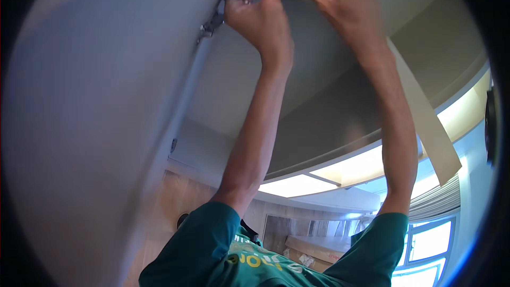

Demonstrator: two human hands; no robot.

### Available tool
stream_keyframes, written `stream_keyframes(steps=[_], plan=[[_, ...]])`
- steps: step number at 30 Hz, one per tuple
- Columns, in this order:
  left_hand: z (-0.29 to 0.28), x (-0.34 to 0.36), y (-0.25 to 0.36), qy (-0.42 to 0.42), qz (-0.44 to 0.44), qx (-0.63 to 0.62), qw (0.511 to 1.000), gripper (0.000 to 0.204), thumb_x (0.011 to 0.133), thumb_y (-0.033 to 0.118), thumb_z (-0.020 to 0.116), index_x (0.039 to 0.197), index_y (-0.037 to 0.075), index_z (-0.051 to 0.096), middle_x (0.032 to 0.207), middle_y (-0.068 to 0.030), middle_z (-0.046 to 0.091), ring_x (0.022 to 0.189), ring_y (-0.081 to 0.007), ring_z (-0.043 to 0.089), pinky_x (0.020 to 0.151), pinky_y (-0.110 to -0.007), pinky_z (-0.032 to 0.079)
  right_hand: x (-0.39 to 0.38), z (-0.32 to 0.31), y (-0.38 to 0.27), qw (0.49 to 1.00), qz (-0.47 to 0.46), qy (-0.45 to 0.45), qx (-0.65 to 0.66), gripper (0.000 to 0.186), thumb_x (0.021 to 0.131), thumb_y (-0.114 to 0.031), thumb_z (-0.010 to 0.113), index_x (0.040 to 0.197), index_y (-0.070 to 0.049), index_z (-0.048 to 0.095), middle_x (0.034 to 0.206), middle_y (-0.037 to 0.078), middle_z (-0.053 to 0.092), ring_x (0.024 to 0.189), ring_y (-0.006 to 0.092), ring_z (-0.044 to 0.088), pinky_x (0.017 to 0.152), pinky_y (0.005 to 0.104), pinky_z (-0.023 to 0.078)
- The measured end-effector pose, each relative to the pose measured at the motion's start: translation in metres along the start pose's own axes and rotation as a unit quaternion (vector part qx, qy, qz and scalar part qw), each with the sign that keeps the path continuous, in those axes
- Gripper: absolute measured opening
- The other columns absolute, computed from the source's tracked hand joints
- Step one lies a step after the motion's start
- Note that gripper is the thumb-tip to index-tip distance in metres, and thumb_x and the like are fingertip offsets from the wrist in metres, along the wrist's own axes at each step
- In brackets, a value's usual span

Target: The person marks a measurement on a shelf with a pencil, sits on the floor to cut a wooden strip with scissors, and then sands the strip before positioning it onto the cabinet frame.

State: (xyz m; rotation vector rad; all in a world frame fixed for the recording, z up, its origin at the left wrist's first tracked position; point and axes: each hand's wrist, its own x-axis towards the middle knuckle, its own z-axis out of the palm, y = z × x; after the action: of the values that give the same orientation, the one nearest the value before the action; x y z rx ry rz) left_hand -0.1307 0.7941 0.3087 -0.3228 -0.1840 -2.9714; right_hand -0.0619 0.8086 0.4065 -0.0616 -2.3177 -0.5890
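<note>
Both my arms reach up in front of a grey cabinet with its door (pixel 106 101) swung out to the left. My left hand (pixel 260 24), with a ring on one finger, is at the top beside the door's hinge side. Its fingers are curled and the thumb points up; whatever they hold is hidden. A metal hinge (pixel 211 25) sits just left of that wrist. My right hand (pixel 353 8) is slightly blurred at the upper edge, thumb stretched toward the left hand and fingers partly cut off. Behind the right forearm hangs a long, flat beige strip (pixel 427 111).
A second hinge (pixel 173 146) shows lower on the door side. The dark grey cabinet panel (pixel 329 111) curves behind my arms. Bright lit panels (pixel 350 167) lie below it. A wooden floor (pixel 186 194), window (pixel 430 244) and blind (pixel 438 199) are farther off.
</note>
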Motion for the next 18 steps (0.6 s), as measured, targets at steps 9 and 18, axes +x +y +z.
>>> stream_keyframes(steps=[9, 18], plan=[[0.004, -0.006, -0.005, 0.022, 0.003, -0.073, 0.997, 0.030, 0.086, -0.003, 0.069, 0.114, -0.011, 0.058, 0.099, -0.0125, 0.065, 0.091, -0.0151, 0.063, 0.080, -0.026, 0.052, -0.043, -0.018, 0.029, 0.972, -0.141, 0.066, -0.177, 0.064, 0.075, -0.036, 0.082, 0.129, -0.008, 0.061, 0.102, 0.017, 0.061, 0.088, 0.0334, 0.060, 0.083, 0.0417, 0.048], [-0.003, -0.003, -0.020, 0.025, 0.051, -0.128, 0.990, 0.027, 0.085, -0.001, 0.072, 0.110, -0.008, 0.064, 0.096, -0.0111, 0.066, 0.090, -0.0142, 0.062, 0.082, -0.027, 0.051, -0.051, 0.005, 0.024, 0.987, -0.126, 0.089, -0.047, 0.062, 0.075, -0.018, 0.081, 0.130, 0.001, 0.061, 0.102, 0.014, 0.059, 0.092, 0.0269, 0.058, 0.082, 0.0347, 0.049]])
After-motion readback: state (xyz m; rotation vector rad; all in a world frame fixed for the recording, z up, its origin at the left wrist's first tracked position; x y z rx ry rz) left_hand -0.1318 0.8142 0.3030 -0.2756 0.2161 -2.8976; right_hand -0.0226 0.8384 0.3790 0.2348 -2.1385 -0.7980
